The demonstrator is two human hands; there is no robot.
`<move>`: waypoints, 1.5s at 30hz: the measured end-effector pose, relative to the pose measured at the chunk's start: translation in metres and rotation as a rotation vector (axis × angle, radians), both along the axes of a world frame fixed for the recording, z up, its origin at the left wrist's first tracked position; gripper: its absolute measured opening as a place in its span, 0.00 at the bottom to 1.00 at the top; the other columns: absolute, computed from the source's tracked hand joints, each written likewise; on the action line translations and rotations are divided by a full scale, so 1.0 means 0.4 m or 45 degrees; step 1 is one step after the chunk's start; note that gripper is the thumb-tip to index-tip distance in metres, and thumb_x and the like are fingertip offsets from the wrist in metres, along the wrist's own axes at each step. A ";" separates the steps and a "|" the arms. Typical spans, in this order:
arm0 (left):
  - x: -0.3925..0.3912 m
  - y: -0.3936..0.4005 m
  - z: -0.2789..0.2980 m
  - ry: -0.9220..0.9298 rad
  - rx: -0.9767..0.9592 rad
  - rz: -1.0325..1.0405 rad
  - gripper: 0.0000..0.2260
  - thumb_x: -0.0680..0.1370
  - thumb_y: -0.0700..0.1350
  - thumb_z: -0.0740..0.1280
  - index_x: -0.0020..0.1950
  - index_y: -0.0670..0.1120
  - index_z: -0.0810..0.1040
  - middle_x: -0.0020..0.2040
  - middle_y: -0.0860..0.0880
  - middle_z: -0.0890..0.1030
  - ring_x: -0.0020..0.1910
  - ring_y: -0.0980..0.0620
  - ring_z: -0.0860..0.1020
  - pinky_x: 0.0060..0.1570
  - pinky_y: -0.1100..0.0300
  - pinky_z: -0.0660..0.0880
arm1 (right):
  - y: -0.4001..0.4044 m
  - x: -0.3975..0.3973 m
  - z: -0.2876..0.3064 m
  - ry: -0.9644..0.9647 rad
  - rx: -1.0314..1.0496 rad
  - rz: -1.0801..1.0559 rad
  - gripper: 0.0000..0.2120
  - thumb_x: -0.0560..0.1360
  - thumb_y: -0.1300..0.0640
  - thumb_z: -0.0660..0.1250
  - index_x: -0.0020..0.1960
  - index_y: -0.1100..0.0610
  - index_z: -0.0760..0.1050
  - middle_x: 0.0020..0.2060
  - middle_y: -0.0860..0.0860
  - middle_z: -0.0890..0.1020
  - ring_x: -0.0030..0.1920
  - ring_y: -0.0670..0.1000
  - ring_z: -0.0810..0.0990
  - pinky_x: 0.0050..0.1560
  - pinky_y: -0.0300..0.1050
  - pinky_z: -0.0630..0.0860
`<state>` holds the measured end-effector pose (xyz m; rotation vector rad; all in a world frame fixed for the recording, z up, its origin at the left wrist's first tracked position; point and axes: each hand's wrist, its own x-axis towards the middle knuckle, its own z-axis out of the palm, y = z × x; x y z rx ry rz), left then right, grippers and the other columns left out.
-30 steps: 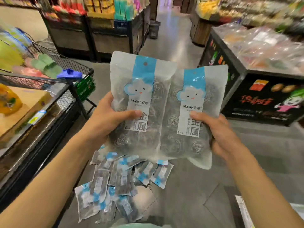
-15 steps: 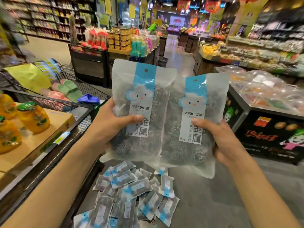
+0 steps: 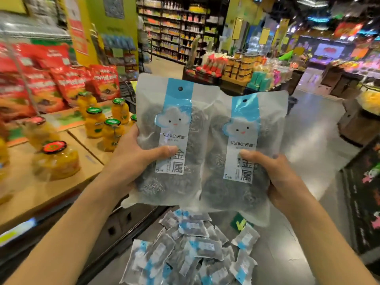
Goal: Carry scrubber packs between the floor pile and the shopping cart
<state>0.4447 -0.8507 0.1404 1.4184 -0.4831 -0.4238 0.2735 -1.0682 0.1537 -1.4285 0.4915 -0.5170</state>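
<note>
Gripping 2 scourer packs (image 3: 205,145) labelled "yunlei 金属", "6": left hand (image 3: 131,161), right hand (image 3: 281,179).

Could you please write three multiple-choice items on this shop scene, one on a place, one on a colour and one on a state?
1. Where does the heap of small packets lie?
A. on the floor below the two held packs
B. on the cardboard display at the left
C. on a far shelf

2. What colour is the stripe down the left pack?
A. red
B. light blue
C. green

3. How does the right hand stand to the right pack?
A. apart from it
B. flat beneath it
C. gripping it, thumb on the front

Answers: 1 A, the heap shows on the grey floor under the packs. 2 B, a light blue band runs behind the cloud face. 3 C, the thumb presses on the label while the left hand grips the other pack likewise.
</note>
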 end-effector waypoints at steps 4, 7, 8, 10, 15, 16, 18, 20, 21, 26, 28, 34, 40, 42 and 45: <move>-0.060 0.123 0.000 -0.002 0.002 0.260 0.34 0.61 0.42 0.82 0.66 0.52 0.76 0.53 0.50 0.88 0.50 0.46 0.87 0.54 0.42 0.83 | 0.048 0.058 -0.005 -0.008 0.001 0.241 0.19 0.66 0.58 0.74 0.57 0.60 0.83 0.46 0.57 0.89 0.42 0.54 0.88 0.38 0.45 0.84; -0.121 0.236 -0.014 0.005 0.006 0.467 0.35 0.60 0.44 0.82 0.66 0.52 0.76 0.53 0.50 0.88 0.51 0.47 0.87 0.55 0.42 0.82 | 0.119 0.102 -0.013 0.001 0.043 0.457 0.20 0.67 0.58 0.74 0.58 0.59 0.83 0.49 0.58 0.88 0.44 0.55 0.88 0.40 0.47 0.85; -0.144 0.281 -0.021 0.006 0.019 0.549 0.36 0.60 0.45 0.84 0.66 0.52 0.76 0.54 0.50 0.88 0.52 0.47 0.87 0.56 0.43 0.82 | 0.152 0.119 -0.020 0.010 0.055 0.533 0.19 0.67 0.58 0.74 0.58 0.59 0.83 0.49 0.58 0.88 0.44 0.55 0.88 0.40 0.47 0.85; -0.193 0.379 -0.040 0.016 0.069 0.713 0.38 0.59 0.47 0.87 0.66 0.54 0.76 0.56 0.51 0.87 0.54 0.47 0.86 0.57 0.41 0.81 | 0.233 0.150 -0.040 0.041 0.076 0.681 0.20 0.67 0.59 0.74 0.59 0.59 0.82 0.50 0.58 0.88 0.45 0.55 0.88 0.40 0.47 0.85; -0.334 0.617 -0.085 0.095 0.105 1.092 0.31 0.63 0.45 0.83 0.64 0.54 0.76 0.54 0.50 0.88 0.52 0.47 0.87 0.57 0.40 0.81 | 0.481 0.199 -0.095 0.137 0.122 1.028 0.21 0.67 0.59 0.74 0.60 0.57 0.82 0.52 0.58 0.88 0.50 0.59 0.88 0.52 0.57 0.85; -0.369 0.666 -0.094 0.117 0.095 1.185 0.33 0.61 0.45 0.83 0.64 0.53 0.76 0.54 0.50 0.88 0.52 0.47 0.87 0.57 0.40 0.81 | 0.543 0.206 -0.101 0.162 0.119 1.111 0.20 0.68 0.59 0.74 0.60 0.57 0.82 0.52 0.58 0.88 0.51 0.59 0.88 0.54 0.58 0.84; -0.430 0.759 -0.112 0.148 0.059 1.335 0.37 0.58 0.46 0.84 0.65 0.52 0.76 0.54 0.49 0.88 0.52 0.46 0.87 0.56 0.40 0.81 | 0.658 0.217 -0.108 0.193 0.097 1.257 0.17 0.71 0.61 0.74 0.60 0.55 0.82 0.53 0.58 0.87 0.53 0.60 0.87 0.57 0.59 0.81; -0.485 0.851 -0.134 0.155 0.036 1.494 0.38 0.57 0.46 0.86 0.64 0.53 0.76 0.54 0.51 0.88 0.52 0.48 0.87 0.55 0.43 0.82 | 0.776 0.230 -0.112 0.194 0.063 1.388 0.18 0.72 0.62 0.73 0.61 0.56 0.82 0.53 0.58 0.87 0.53 0.60 0.87 0.54 0.59 0.83; -0.511 0.896 -0.142 0.153 0.024 1.562 0.36 0.58 0.46 0.85 0.63 0.54 0.76 0.53 0.52 0.88 0.51 0.50 0.87 0.53 0.46 0.83 | 0.839 0.234 -0.113 0.205 0.047 1.447 0.19 0.71 0.61 0.74 0.62 0.58 0.81 0.53 0.58 0.87 0.52 0.60 0.87 0.52 0.58 0.85; -0.641 1.143 -0.185 0.135 -0.075 1.861 0.30 0.62 0.43 0.82 0.60 0.57 0.76 0.51 0.58 0.87 0.50 0.56 0.86 0.43 0.61 0.83 | 1.186 0.243 -0.124 0.228 -0.005 1.746 0.14 0.74 0.65 0.71 0.59 0.58 0.81 0.49 0.58 0.88 0.47 0.59 0.88 0.42 0.51 0.86; -0.699 1.254 -0.195 0.150 -0.089 1.974 0.30 0.65 0.42 0.82 0.61 0.59 0.75 0.53 0.58 0.87 0.51 0.56 0.86 0.47 0.57 0.83 | 1.345 0.235 -0.130 0.242 -0.042 1.867 0.13 0.75 0.65 0.72 0.59 0.59 0.82 0.48 0.59 0.88 0.46 0.59 0.88 0.39 0.49 0.85; -0.855 1.561 -0.210 0.197 -0.132 2.286 0.32 0.63 0.45 0.83 0.65 0.56 0.76 0.55 0.54 0.87 0.54 0.51 0.86 0.55 0.49 0.81 | 1.777 0.192 -0.156 0.203 -0.115 2.174 0.16 0.73 0.63 0.72 0.61 0.58 0.82 0.52 0.57 0.88 0.51 0.59 0.88 0.45 0.50 0.85; -0.921 1.772 -0.253 0.272 -0.303 2.491 0.34 0.58 0.49 0.87 0.60 0.60 0.78 0.55 0.50 0.87 0.55 0.44 0.86 0.58 0.38 0.80 | 2.090 0.210 -0.177 0.253 -0.186 2.380 0.15 0.76 0.64 0.71 0.62 0.60 0.81 0.52 0.58 0.88 0.52 0.59 0.87 0.46 0.49 0.85; -0.913 1.826 -0.273 0.290 -0.353 2.561 0.37 0.53 0.54 0.87 0.59 0.60 0.78 0.56 0.50 0.87 0.54 0.43 0.86 0.57 0.37 0.80 | 2.189 0.230 -0.183 0.251 -0.238 2.460 0.14 0.76 0.65 0.70 0.62 0.60 0.81 0.52 0.58 0.88 0.51 0.58 0.88 0.43 0.47 0.85; -0.878 1.900 -0.311 0.284 -0.405 2.680 0.43 0.49 0.57 0.87 0.62 0.59 0.78 0.56 0.51 0.87 0.54 0.46 0.86 0.55 0.42 0.81 | 2.345 0.278 -0.215 0.239 -0.295 2.558 0.14 0.75 0.67 0.70 0.60 0.60 0.82 0.50 0.57 0.88 0.48 0.56 0.88 0.41 0.45 0.84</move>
